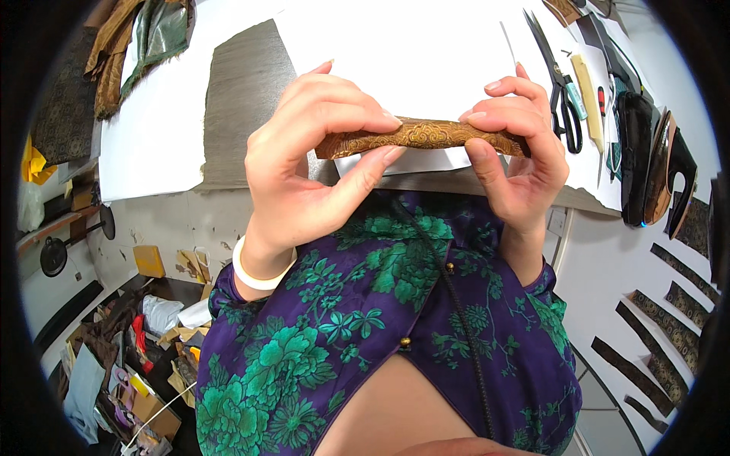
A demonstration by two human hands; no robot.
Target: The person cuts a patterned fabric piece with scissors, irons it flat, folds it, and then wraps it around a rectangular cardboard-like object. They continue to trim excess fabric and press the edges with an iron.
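A folded strip of brown and gold patterned brocade fabric stretches level between my two hands, above the near edge of the table. My left hand pinches its left part between thumb and fingers; a white bangle circles that wrist. Toward the other end, my right hand grips the strip the same way, thumb below and fingers on top. Behind and under the strip shows a bit of white paper, mostly hidden.
Dark grey sheet material lies on the white tabletop. Black scissors, a glue tube and a red-handled tool lie right. Brown fabric is heaped far left. Patterned strips hang at right; scraps pile lower left.
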